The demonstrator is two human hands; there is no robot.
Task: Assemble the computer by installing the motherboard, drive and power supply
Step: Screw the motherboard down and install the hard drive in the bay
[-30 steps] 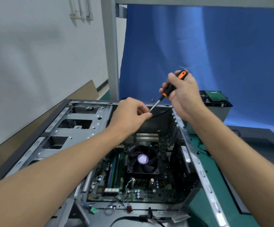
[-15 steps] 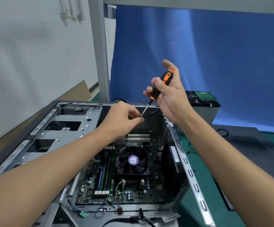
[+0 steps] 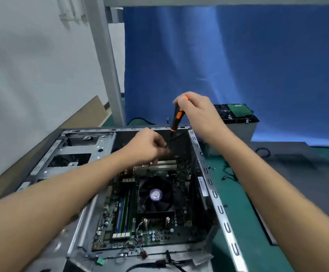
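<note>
An open grey computer case (image 3: 215,195) lies on its side with the green motherboard (image 3: 159,230) and its black fan (image 3: 155,194) inside. My right hand (image 3: 198,112) grips a black and orange screwdriver (image 3: 176,118) by the handle, its shaft pointing down into the case's far end. My left hand (image 3: 147,147) pinches at the screwdriver's tip above the motherboard's far edge; what it pinches is hidden. A power supply (image 3: 236,122) with a drive on top stands behind the case to the right.
A green mat (image 3: 238,209) covers the bench right of the case, with a dark side panel (image 3: 301,173) lying on it. Loose cables (image 3: 171,262) hang at the case's near end. A grey post (image 3: 108,61) and a blue curtain (image 3: 248,65) stand behind.
Both hands have dropped lower into the far end of the case. The screwdriver has swung from slanted to nearly upright, and my right hand now closes over the top of its handle.
</note>
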